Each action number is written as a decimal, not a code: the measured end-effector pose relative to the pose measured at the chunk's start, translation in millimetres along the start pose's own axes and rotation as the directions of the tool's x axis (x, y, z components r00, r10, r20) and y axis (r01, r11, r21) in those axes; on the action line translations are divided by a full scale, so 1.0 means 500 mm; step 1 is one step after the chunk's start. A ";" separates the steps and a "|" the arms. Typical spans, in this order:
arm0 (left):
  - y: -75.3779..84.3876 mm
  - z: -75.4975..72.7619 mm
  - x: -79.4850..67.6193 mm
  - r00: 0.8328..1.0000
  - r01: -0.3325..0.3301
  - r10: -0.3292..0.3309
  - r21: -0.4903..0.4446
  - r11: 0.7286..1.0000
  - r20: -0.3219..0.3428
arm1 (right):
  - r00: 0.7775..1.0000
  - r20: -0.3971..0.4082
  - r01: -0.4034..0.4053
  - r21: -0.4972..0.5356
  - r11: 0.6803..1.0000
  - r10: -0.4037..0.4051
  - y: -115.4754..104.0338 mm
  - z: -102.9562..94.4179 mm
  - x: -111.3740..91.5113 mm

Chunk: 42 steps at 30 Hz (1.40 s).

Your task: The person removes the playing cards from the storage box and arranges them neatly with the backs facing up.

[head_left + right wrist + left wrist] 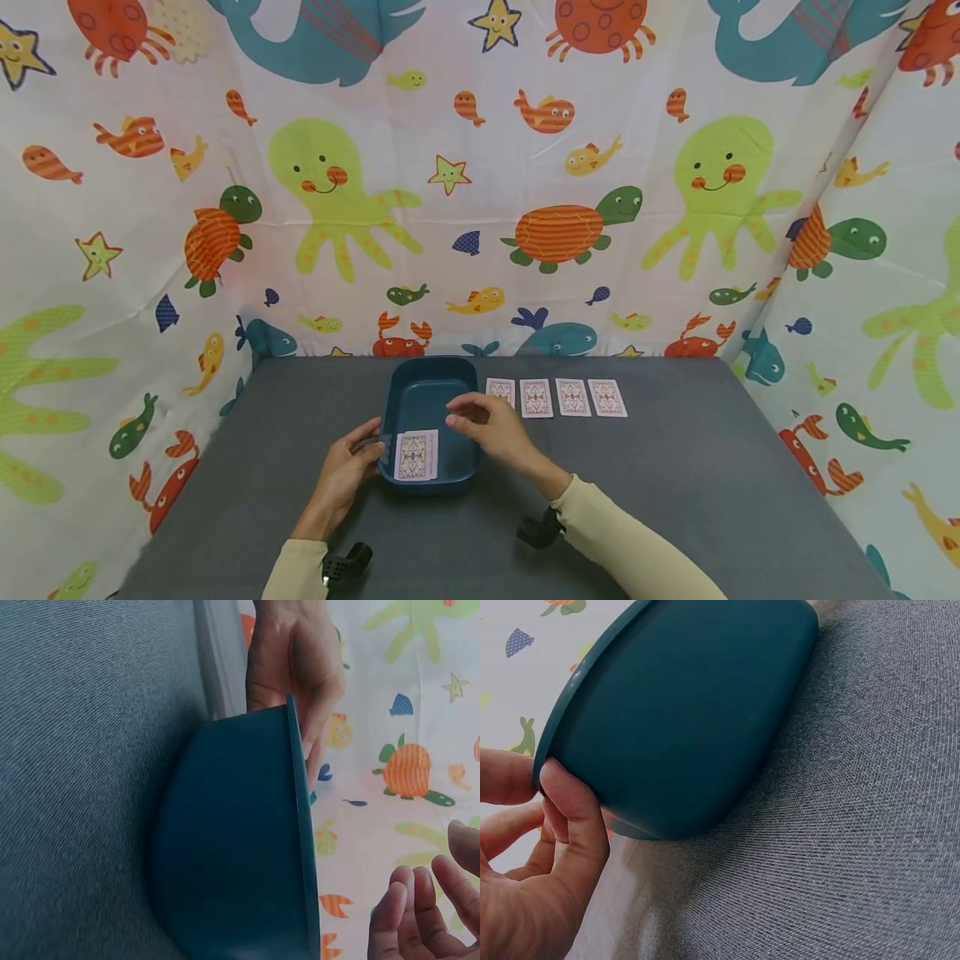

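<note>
A dark teal plastic tub [431, 367] stands on the grey tabletop. Patterned playing cards [413, 456], back side up, lie overlapping at its near end. My left hand [347, 471] is at the tub's left side; in the left wrist view the thumb and a finger pinch its rim [555, 724]. Over the tub's right edge hovers my right hand [498, 429], its fingers loosely bent. Nothing shows between those fingers [424, 896] in the right wrist view, where they are apart from the tub wall [232, 840].
Several playing cards [536, 398] lie back up in a row to the right of the tub, the leftmost partly behind my right hand. The grey table [675, 483] ends at a curtain [480, 225] printed with sea animals. Dark straps [347, 563] sit on both wrists.
</note>
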State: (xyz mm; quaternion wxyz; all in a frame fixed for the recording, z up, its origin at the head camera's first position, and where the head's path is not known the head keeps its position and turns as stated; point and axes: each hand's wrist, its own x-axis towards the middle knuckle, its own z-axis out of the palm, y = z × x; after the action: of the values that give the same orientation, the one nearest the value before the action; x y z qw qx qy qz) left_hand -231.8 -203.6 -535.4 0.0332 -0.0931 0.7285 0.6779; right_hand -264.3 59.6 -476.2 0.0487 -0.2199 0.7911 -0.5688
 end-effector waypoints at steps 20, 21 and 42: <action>0.001 -0.002 0.001 1.000 -0.015 0.015 -0.008 1.000 0.006 | 0.998 0.015 -0.063 -0.062 0.996 0.064 -0.008 0.054 0.046; 0.001 -0.002 0.001 1.000 -0.015 0.015 -0.010 1.000 0.006 | 0.998 0.021 -0.063 -0.068 0.996 0.065 -0.005 0.057 0.048; 0.006 -0.002 -0.003 1.000 -0.016 0.016 -0.005 1.000 0.022 | 0.980 0.033 -0.178 -0.280 0.944 0.194 0.038 0.121 0.103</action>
State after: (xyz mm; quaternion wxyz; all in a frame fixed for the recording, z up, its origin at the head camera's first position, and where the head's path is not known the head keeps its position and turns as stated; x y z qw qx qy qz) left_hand -230.8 -204.4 -531.9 0.0355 -0.0796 0.7271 0.6809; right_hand -296.3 -9.5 -505.6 0.0950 -0.1659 0.8778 -0.4392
